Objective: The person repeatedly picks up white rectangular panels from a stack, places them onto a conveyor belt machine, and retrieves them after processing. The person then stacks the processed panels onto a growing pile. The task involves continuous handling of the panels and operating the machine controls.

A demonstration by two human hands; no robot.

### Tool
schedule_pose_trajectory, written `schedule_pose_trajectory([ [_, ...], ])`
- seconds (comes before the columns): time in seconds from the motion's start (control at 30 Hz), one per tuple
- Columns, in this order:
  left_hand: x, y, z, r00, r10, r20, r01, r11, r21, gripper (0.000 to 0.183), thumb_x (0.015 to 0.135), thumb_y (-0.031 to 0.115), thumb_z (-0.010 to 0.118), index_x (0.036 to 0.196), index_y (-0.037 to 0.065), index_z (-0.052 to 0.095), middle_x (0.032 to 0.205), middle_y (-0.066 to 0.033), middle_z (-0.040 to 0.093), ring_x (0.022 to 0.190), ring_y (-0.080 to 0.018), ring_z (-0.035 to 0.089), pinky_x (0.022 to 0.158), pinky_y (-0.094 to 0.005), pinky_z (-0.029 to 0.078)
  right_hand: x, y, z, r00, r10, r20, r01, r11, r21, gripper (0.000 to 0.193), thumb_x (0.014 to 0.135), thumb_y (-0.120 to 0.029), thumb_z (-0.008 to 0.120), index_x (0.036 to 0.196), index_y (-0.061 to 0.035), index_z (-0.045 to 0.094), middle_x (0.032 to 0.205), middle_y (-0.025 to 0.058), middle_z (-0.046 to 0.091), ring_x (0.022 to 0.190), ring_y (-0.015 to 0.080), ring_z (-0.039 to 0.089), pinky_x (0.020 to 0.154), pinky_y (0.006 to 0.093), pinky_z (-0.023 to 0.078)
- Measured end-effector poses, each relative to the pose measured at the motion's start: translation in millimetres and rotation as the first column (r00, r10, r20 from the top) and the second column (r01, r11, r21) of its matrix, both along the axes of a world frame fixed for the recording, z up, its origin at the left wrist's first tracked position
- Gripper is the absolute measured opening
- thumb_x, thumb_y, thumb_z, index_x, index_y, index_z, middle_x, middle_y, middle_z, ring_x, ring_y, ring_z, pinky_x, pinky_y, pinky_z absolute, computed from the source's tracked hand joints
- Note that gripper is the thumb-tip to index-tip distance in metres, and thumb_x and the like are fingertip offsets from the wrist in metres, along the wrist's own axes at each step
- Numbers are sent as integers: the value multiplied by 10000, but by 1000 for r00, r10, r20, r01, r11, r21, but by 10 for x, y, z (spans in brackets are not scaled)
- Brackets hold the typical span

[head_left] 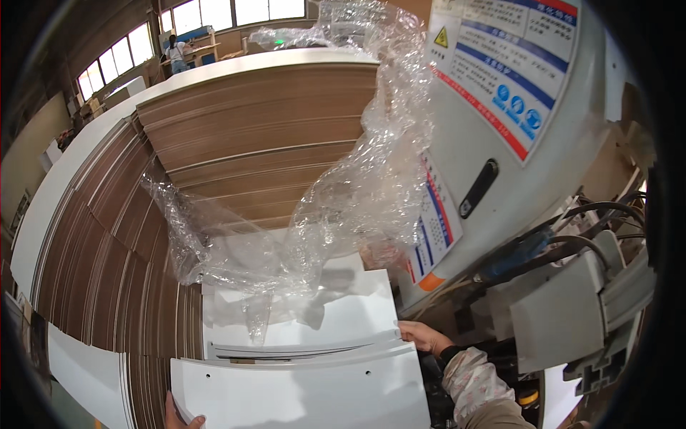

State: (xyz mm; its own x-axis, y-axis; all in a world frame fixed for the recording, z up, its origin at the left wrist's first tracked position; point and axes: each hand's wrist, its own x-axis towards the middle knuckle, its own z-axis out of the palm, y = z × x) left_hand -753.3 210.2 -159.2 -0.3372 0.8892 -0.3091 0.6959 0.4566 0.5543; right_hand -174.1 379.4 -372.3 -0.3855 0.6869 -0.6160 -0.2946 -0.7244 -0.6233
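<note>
A white panel [300, 397] with two small dark holes near its far edge lies in front of me. My left hand [183, 415] grips its left edge, thumb over the top face. At its far right corner is my right hand [423, 336], fingers closed on the edge; the fingertips are partly hidden. Just beyond, more white panels [350, 304] lie stacked, with narrow dark gaps at the near edges. Crumpled clear plastic film [357, 193] drapes over them and up along the machine.
Tall stacks of brown-edged boards stand at the left [107, 243] and at the back [257, 136]. A pale machine cabinet [471, 193] with warning labels rises at the right, with dark cables [572, 243] beside it. A person [176, 54] is far off near the windows.
</note>
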Motion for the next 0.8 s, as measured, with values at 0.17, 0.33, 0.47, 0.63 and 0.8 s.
schedule_pose_trajectory([
  [0.17, -42, -70, -85, 1000, -29, -12, 29, 997, 71, 780, 774, 229, 669, 1374, -3, 227, 1341, -237, 359, 1208, -309, 396, 995, -357, 333, -197, 229, 230, 938, 90, 336, -99, 995, 9, 365, 858, -310, 589, 1098, -42, 526, 918, 8, 568, 783, 97, 537, 679, 258, 456],
  [0.33, -165, -74, -261, 994, 61, 88, -68, 995, 77, 970, 612, 127, 763, 1352, -74, 170, 1309, -236, 375, 1225, -298, 376, 1021, -356, 291, -382, 383, 528, 843, 88, 530, -96, 995, -13, 281, 856, -174, 592, 1068, -1, 530, 924, 73, 597, 769, 149, 596, 637, 271, 516],
  [0.47, -217, -83, -289, 994, 68, 87, -74, 995, 61, 986, 621, 219, 791, 1340, -90, 191, 1315, -265, 344, 1233, -337, 357, 1022, -375, 296, -134, 704, 97, 812, 1, 583, -96, 987, 132, 261, 853, -174, 586, 1030, 8, 527, 881, 76, 595, 742, 166, 601, 602, 300, 507],
  [0.63, -288, -164, -386, 994, 43, 99, -53, 993, 103, 982, 621, 237, 796, 1333, -95, 207, 1300, -270, 359, 1224, -345, 367, 1016, -379, 303, -320, 976, 586, 944, -159, 291, 97, 972, 216, 330, 863, -155, 544, 1138, 11, 469, 979, 104, 589, 869, 188, 597, 739, 315, 495],
  [0.8, -273, -149, -336, 991, 51, 124, -64, 992, 105, 972, 622, 234, 796, 1327, -102, 217, 1276, -275, 382, 1206, -357, 380, 1011, -392, 305, -728, 1058, 1446, 973, -121, 196, 93, 985, 146, 354, 832, -157, 545, 1105, 64, 501, 997, 135, 595, 880, 222, 606, 754, 327, 502],
])
